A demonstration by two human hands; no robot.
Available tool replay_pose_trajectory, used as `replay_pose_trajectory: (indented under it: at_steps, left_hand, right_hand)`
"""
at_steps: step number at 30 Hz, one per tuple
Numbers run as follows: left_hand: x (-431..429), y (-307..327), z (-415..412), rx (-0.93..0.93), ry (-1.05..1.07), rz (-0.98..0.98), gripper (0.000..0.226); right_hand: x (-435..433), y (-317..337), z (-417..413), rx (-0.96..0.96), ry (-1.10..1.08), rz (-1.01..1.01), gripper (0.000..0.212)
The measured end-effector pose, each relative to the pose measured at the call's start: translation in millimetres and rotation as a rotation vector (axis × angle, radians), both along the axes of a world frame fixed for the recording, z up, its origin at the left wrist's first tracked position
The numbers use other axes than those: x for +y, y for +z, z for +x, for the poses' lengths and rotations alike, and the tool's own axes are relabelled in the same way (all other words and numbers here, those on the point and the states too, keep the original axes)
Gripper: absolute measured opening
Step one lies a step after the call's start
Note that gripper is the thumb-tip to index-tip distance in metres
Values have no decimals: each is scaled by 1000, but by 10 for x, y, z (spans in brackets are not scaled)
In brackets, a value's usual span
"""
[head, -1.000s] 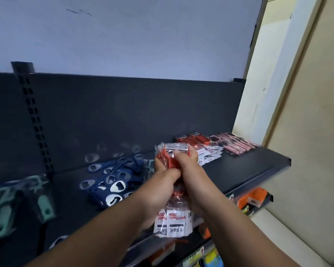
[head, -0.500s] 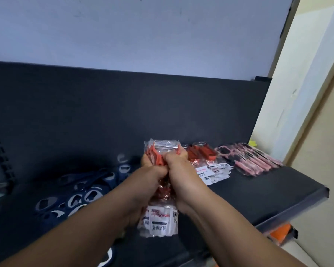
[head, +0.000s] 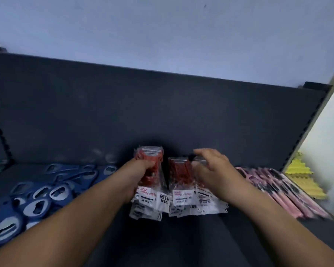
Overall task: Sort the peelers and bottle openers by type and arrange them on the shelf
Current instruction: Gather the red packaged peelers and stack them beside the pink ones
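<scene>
**Head view: red peeler bundle at set-down**

The left hand (head: 141, 170) grips a bundle of red plastic peelers in clear sleeves (head: 148, 154), held just left of the matching stack of sleeved red peelers (head: 179, 170) lying on the dark shelf (head: 181, 237). The right hand (head: 212, 170) is open with its fingers spread over that stack; contact cannot be confirmed. Blue plastic bottle openers (head: 37, 197) lie to the left and pink peelers (head: 278, 189) to the right.

Likely risk: the slick sleeves slip on release. The bundle would then fan out towards the bottle openers or knock the stack askew.

Pale bluish wall (head: 162, 26) w/ dark back panel (head: 162, 112) below, maybe cream doorframe (head: 332, 132) at rt.
</scene>
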State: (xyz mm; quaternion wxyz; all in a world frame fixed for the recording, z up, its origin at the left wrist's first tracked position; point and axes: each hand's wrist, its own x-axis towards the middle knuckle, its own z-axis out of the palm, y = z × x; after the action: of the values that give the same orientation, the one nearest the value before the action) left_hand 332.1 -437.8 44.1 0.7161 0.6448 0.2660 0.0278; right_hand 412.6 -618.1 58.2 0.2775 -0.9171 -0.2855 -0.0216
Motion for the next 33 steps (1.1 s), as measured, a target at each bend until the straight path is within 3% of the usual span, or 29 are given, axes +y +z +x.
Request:
replay_pose_trajectory:
  at_steps: [4, 11, 26, 30, 33]
  left_hand:
    - [-72, -6, 191, 60, 34, -7, 20]
    - [-120, -106, 438, 137, 22, 0, 20]
    - [-29, -231, 588, 195, -46, -13, 23]
    - [13, -272, 610, 126, 90, 118, 55]
    - [32, -273, 579, 87, 74, 58, 70]
  right_hand:
    - [76, -181, 216, -63, 155, -345, 50]
    - [181, -323, 376, -9, 227, -535, 53]
    - [181, -404, 416, 9, 247, -555, 57]
    - [187, -371, 420, 4, 242, -552, 56]
    - [191, -346, 423, 5, 243, -547, 57]
